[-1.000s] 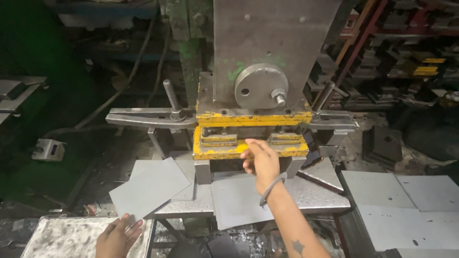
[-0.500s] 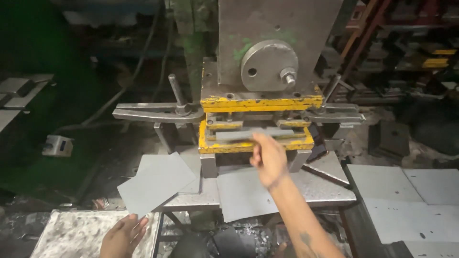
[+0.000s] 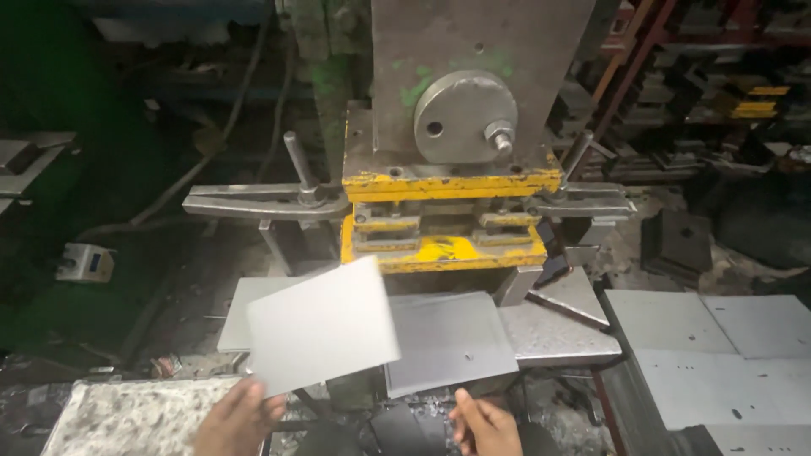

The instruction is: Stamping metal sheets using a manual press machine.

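No package, label, sign or screen anywhere around the press or hands.

Head camera — looks down, close, facing press (image 3: pixel 456 169).

Both the left hand (image 3: pixel 238 420) and right hand (image 3: pixel 485 425) are cut off by the near edge, and the lifted grey sheet (image 3: pixel 323 326) is motion-blurred.

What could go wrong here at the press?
The left hand holds a thin metal sheet bare: its edges may cut. The yellow die shows no guard, so fingers feeding it could get crushed. Another sheet overhangs the table by the right hand and might slide off.
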